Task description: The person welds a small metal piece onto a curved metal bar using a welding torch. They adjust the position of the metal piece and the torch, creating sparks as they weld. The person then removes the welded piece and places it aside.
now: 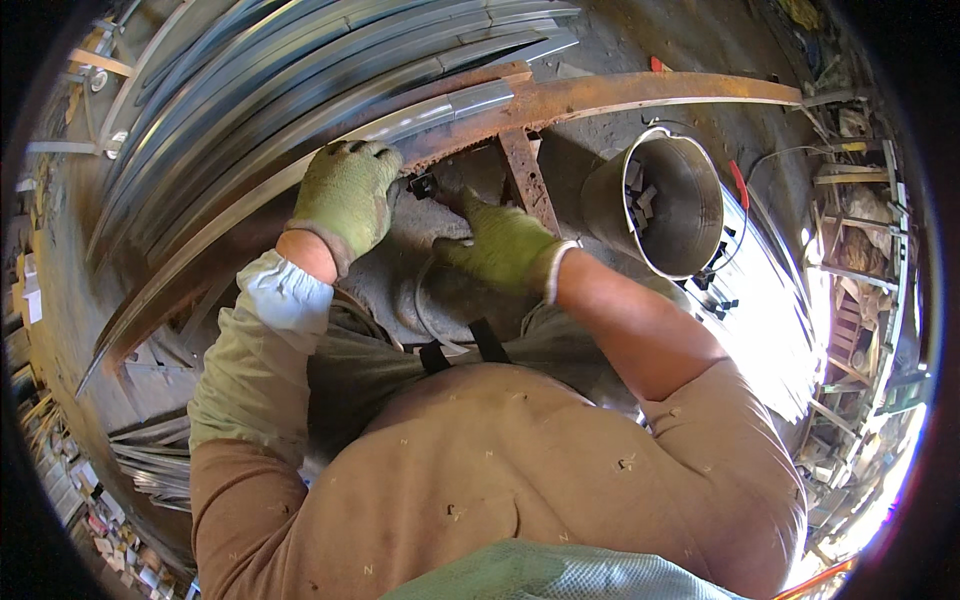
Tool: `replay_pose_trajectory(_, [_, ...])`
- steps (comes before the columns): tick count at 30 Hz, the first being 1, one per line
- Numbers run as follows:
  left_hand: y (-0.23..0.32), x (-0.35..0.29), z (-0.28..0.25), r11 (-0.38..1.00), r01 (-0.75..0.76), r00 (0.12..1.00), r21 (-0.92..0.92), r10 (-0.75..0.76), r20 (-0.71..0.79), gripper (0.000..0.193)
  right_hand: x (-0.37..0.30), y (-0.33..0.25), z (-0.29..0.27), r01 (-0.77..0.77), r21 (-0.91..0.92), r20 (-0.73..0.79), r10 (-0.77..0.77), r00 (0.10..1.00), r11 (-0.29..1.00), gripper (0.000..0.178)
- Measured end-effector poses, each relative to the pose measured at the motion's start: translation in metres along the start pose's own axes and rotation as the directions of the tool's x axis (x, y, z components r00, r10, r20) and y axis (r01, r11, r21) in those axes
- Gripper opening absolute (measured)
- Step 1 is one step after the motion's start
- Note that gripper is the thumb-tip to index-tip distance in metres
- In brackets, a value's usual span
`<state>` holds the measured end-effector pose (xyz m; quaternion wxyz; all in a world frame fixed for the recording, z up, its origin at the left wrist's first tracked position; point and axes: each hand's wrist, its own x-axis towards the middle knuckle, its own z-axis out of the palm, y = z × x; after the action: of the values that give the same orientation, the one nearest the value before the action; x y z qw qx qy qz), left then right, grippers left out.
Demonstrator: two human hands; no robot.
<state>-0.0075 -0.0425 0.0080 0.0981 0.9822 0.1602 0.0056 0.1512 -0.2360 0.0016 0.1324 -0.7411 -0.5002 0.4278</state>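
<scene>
The head view shows my two hands in green gloves, coarse and scuffed. My left hand [348,200] is wrapped over a long metal strip [430,116], smooth and silvery, which lies along a curved-looking rusty beam [650,95], its face rough and flaking. My right hand [500,245] has the thumb well apart from the fingers, which reach toward one small dark piece [422,186] just beside my left fingertips — whether they grip it I cannot tell.

One cross-piece [527,180], pitted and rusty, runs off the beam between my right hand and a single round metal bucket [660,200] with a thin rim. Inside lie small blocky pieces [637,197], too jumbled to count and partly hidden by the wall. Past the rim are several little black clips [715,300], near glaring pale sheets [760,340], and one red handle [738,185].

Beyond the beam, long shiny profiles [300,75] overlap in a broad stack — more than I can count. A bundle of thin rods [155,465] lies beside my left sleeve. My left glove covers part of the strip.
</scene>
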Motion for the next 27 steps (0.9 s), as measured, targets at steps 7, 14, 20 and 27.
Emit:
replay_pose_trajectory(7, [-0.003,-0.013,-0.004,0.999,-0.036,0.994,0.018,0.038,-0.107,0.021,0.025,0.021,0.041,-0.280,-0.269,0.149,0.327,0.933,0.921,0.116])
replay_pose_trajectory(14, [0.007,-0.022,-0.022,0.998,0.064,0.998,0.018,-0.064,0.002,0.033,0.034,0.042,0.068,-0.338,-0.276,0.008,0.354,0.935,0.900,0.104])
replay_pose_trajectory(20, [0.002,-0.029,-0.017,0.995,0.093,0.994,0.031,-0.091,-0.057,0.037,0.021,0.035,0.062,-0.309,-0.289,0.004,0.323,0.946,0.906,0.085])
replay_pose_trajectory(27, [0.011,-0.029,-0.029,0.983,0.182,0.982,-0.015,-0.182,-0.047,0.038,-0.026,0.019,0.013,-0.183,-0.385,0.112,0.242,0.964,0.905,0.066])
